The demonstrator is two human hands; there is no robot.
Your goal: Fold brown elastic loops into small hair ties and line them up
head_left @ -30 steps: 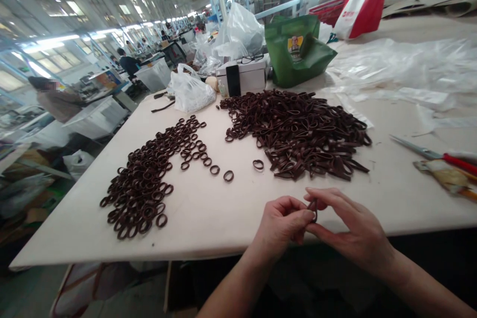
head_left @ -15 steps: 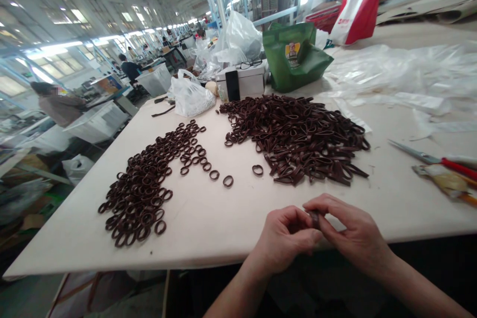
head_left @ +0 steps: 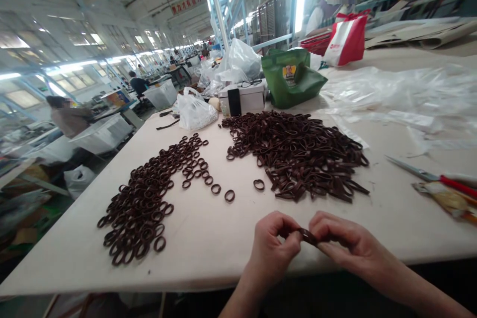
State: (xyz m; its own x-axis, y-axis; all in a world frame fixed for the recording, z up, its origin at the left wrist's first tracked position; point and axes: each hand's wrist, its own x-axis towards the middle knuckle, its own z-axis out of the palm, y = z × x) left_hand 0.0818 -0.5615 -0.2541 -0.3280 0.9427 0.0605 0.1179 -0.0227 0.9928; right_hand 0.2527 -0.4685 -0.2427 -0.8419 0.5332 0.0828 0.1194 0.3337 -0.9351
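Between my two hands, close to the table's front edge, a dark brown leather-like loop (head_left: 307, 236) is stretched. My left hand (head_left: 274, 243) pinches its left end between thumb and fingers. The right end sits in the pinch of my right hand (head_left: 346, 241), whose fingers partly cover it. Beyond my hands lies a heap of long, flattened brown loops (head_left: 298, 151). A pile of small round brown rings (head_left: 143, 203) spreads over the left of the table (head_left: 201, 253). One single ring (head_left: 258, 185) rests between the two piles.
Scissors (head_left: 417, 169) with red handles lie at the right, beside a yellowish tool or packet (head_left: 443, 198). At the back stand a green bag (head_left: 292, 82), a white box (head_left: 249, 95) with a phone (head_left: 234, 102) leaning on it, and a white plastic bag (head_left: 196, 112). Clear plastic sheets (head_left: 395, 94) cover the back right.
My hands have drawn slightly apart, so more of the brown loop shows between them. The camera view has tilted up, shifting the table scene lower. Both piles look the same.
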